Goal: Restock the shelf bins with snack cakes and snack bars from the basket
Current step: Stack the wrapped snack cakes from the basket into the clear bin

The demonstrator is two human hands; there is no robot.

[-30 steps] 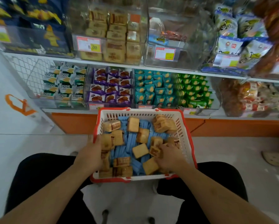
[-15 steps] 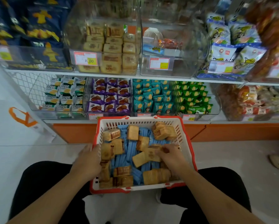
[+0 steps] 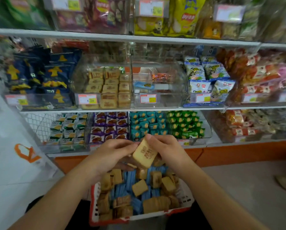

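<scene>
A red and white basket [image 3: 95, 203] sits on my lap, filled with several tan wrapped snack cakes and blue snack bars [image 3: 122, 190]. Above its far end I hold one tan snack cake [image 3: 144, 154] up between both hands. My right hand [image 3: 165, 148] pinches its upper right edge, and my left hand [image 3: 110, 155] grips its left side with more cakes tucked under the palm. On the middle shelf a clear bin [image 3: 104, 87] holds stacked cakes of the same kind. Beside it, a clear bin [image 3: 157, 87] holds one blue bar and a few red sweets.
The lower shelf carries rows of green-white, purple [image 3: 109, 127], teal [image 3: 147, 125] and green [image 3: 185, 125] packets. Dark blue bags [image 3: 44, 80] fill the left bin, white-blue bags [image 3: 205, 78] the right. A white panel [image 3: 14, 146] stands at left, tiled floor at right.
Both hands have risen out of the basket and come together in front of the lower shelf with a snack cake. My view has tilted up, showing a higher shelf.
</scene>
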